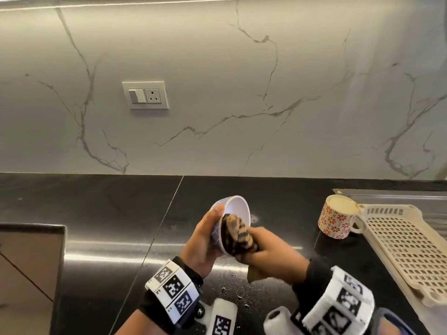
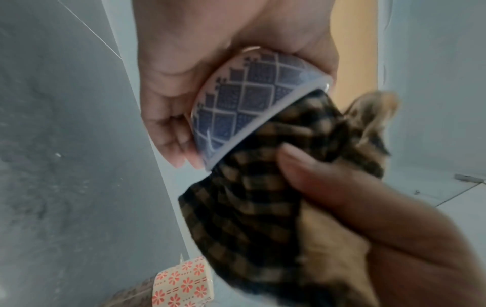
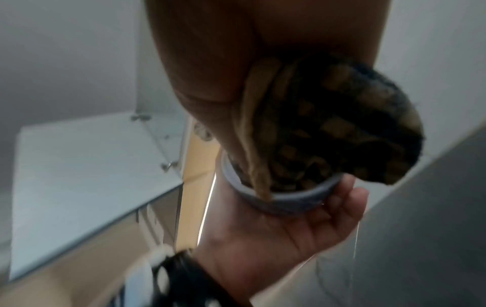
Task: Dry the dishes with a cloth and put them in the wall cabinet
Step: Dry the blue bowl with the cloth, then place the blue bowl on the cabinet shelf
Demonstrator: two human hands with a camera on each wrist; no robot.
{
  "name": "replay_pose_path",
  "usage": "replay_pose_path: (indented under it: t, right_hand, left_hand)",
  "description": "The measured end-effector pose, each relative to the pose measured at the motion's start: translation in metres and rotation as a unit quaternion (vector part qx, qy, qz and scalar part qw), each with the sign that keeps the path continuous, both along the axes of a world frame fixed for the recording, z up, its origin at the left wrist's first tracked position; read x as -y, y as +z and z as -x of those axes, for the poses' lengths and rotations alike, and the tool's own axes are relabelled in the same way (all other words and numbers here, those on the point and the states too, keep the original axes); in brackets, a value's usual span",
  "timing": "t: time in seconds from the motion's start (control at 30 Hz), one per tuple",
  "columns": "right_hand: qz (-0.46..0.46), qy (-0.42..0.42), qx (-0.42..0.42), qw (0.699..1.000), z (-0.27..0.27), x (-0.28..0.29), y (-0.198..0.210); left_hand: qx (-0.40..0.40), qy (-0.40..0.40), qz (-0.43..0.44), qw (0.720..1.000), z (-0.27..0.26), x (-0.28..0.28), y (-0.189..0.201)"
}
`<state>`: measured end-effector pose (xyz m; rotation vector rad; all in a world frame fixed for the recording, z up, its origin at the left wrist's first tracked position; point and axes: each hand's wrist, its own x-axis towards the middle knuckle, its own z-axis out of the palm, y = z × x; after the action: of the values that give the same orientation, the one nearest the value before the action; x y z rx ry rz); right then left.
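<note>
A small bowl (image 1: pixel 235 209), white inside with a blue diamond pattern (image 2: pixel 244 101) outside, is tilted on its side above the black counter. My left hand (image 1: pixel 205 240) grips it from the left, thumb on the rim and fingers (image 2: pixel 178 153) curled under its base. My right hand (image 1: pixel 271 257) grips a brown-and-black checked cloth (image 1: pixel 235 234) and pushes a wad of it into the bowl's mouth (image 3: pixel 286 187). The cloth (image 2: pixel 252 205) covers most of the bowl's inside. A red-flowered mug (image 1: pixel 337 217) stands upright on the counter to the right.
A beige perforated drying tray (image 1: pixel 401 245) lies at the right, beside the mug, over a steel sink surface. The black counter (image 1: pixel 108 213) stretches left, with water drops near its front edge. A marble backsplash with a switch and socket (image 1: pixel 145 95) rises behind.
</note>
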<state>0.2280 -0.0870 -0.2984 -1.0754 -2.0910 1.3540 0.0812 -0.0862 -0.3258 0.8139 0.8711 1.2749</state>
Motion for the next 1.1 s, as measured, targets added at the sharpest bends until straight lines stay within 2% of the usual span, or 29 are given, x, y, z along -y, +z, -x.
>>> replay_pose_path:
  t: [0.03, 0.1, 0.17, 0.2, 0.33, 0.47, 0.63, 0.7, 0.73, 0.77, 0.83, 0.87, 0.9, 0.93, 1.0, 1.03, 1.1]
  right_hand:
    - [0.08, -0.004, -0.067, 0.995, -0.004, -0.003, 0.001]
    - [0.212, -0.038, -0.198, 0.956, -0.014, -0.011, 0.0]
    - [0.295, -0.071, -0.262, 0.916, -0.024, -0.018, -0.008]
    - [0.311, -0.093, -0.263, 0.909, -0.028, -0.022, -0.013]
    - [0.335, -0.153, -0.17, 0.914, -0.039, -0.033, -0.051]
    - [0.365, -0.158, -0.064, 0.915, -0.042, -0.04, -0.091]
    - [0.244, -0.149, 0.11, 0.952, -0.047, -0.055, -0.114]
    - [0.148, -0.14, 0.206, 0.957, -0.048, -0.059, -0.11]
    - [0.097, -0.148, 0.235, 0.956, -0.048, -0.06, -0.105]
    - [0.055, -0.159, 0.231, 0.958, -0.048, -0.059, -0.099]
    - [0.044, -0.169, 0.112, 0.978, -0.048, -0.056, -0.085]
    - [0.086, -0.162, 0.011, 0.983, -0.047, -0.052, -0.076]
    - [0.15, -0.136, -0.096, 0.975, -0.046, -0.048, -0.067]
    - [0.219, -0.102, -0.192, 0.951, -0.046, -0.042, -0.059]
    - [0.316, -0.046, -0.319, 0.893, -0.045, -0.034, -0.048]
    - [0.338, -0.026, -0.354, 0.872, -0.045, -0.031, -0.045]
    - [0.349, -0.011, -0.393, 0.851, -0.045, -0.029, -0.042]
  left_hand:
    - [-0.01, 0.01, 0.011, 1.0, 0.001, 0.001, -0.001]
    - [-0.017, 0.036, 0.026, 0.999, 0.006, 0.002, -0.004]
    - [-0.009, 0.06, 0.024, 0.998, 0.012, 0.004, -0.004]
    - [-0.003, 0.072, 0.023, 0.997, 0.016, 0.006, -0.004]
    - [0.048, 0.123, 0.038, 0.991, 0.027, 0.016, -0.014]
    - [0.095, 0.12, 0.075, 0.985, 0.031, 0.022, -0.025]
    - [0.104, 0.078, 0.074, 0.989, 0.021, 0.026, -0.025]
    - [0.093, 0.082, 0.074, 0.99, 0.016, 0.026, -0.024]
    - [0.092, 0.088, 0.074, 0.989, 0.012, 0.026, -0.022]
    - [0.088, 0.096, 0.074, 0.989, 0.009, 0.026, -0.021]
    - [0.074, 0.102, 0.072, 0.989, 0.001, 0.025, -0.019]
    - [0.064, 0.107, 0.069, 0.99, -0.003, 0.024, -0.018]
    - [0.055, 0.11, 0.066, 0.99, -0.006, 0.023, -0.018]
    - [0.048, 0.114, 0.062, 0.99, -0.01, 0.022, -0.017]
    - [0.035, 0.112, 0.055, 0.992, -0.017, 0.019, -0.014]
    - [0.034, 0.107, 0.054, 0.992, -0.02, 0.018, -0.013]
    - [0.033, 0.087, 0.046, 0.995, -0.026, 0.015, -0.009]
